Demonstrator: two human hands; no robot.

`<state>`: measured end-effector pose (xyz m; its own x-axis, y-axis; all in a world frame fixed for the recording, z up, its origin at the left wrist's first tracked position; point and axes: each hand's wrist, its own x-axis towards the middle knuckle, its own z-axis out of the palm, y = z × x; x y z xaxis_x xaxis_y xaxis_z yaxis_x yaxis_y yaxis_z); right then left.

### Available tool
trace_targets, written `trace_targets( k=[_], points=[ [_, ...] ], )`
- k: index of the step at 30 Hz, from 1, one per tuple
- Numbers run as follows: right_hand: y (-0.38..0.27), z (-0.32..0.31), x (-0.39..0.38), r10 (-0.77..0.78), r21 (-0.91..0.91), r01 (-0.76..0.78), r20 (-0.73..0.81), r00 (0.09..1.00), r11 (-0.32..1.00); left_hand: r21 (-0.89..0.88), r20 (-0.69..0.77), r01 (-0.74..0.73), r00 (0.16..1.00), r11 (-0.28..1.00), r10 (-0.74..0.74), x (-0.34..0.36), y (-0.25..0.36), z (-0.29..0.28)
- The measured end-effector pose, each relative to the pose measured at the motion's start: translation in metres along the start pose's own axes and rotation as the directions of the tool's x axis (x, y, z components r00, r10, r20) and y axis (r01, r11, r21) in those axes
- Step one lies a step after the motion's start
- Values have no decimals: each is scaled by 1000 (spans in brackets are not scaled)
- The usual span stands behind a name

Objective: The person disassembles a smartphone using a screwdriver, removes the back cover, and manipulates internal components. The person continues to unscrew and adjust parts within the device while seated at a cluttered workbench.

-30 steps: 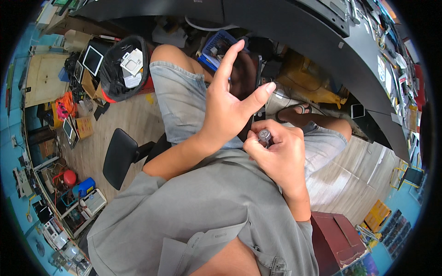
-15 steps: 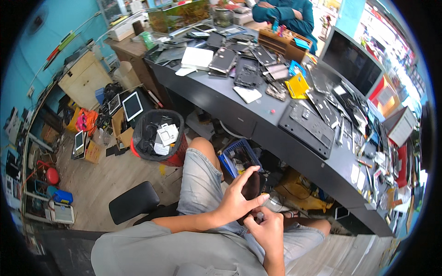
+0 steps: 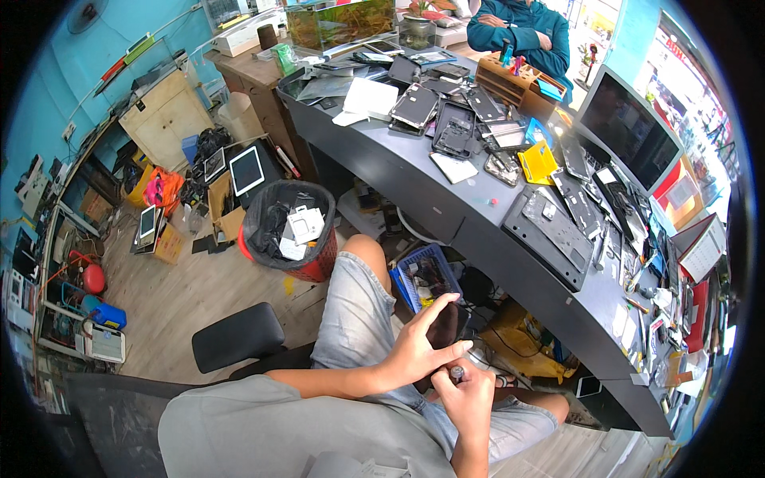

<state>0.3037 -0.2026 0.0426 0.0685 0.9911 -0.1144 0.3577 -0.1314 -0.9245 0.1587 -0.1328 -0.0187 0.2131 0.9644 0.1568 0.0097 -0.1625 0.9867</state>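
Above my lap, my left hand has its thumb and index finger stretched along the edges of a dark, flat, phone-like device. Much of the device is hidden behind that hand. Close beside the left thumb, my right hand is closed round a slim tool with a round metallic end, which looks like a screwdriver. The tool's tip is out of sight under the fingers, so I cannot tell whether it touches the device.
A dark grey desk curves ahead, piled with phone and laptop parts. On it are an upturned laptop base and a monitor. Below stand a blue basket and a lined red bin. A person with folded arms is beyond.
The whole view has shifted, with the desk and room now further right and slightly lower. Both hands keep nearly the same pose and grip over my lap.
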Motion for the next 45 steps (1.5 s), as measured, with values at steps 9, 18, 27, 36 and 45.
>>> trace_targets(
  k=[9,18,27,36,45],
  points=[
    [-10,11,-6,-100,-97,98,-17,995,990,-162,-112,51,991,986,-70,11,-8,-5],
    [8,24,-16,-127,-51,125,-51,991,991,-386,-106,200,960,901,-259,6,-20,-2],
    [19,31,-18,-267,-124,257,-71,961,958,-457,-153,213,937,863,-313,4,-26,1],
    [13,27,-17,-352,-181,337,-57,934,924,-586,-57,410,840,699,-540,11,-4,-5],
    [10,19,-19,-298,-138,290,-42,954,947,-535,-128,276,908,799,-399,15,-14,-1]
  ],
)
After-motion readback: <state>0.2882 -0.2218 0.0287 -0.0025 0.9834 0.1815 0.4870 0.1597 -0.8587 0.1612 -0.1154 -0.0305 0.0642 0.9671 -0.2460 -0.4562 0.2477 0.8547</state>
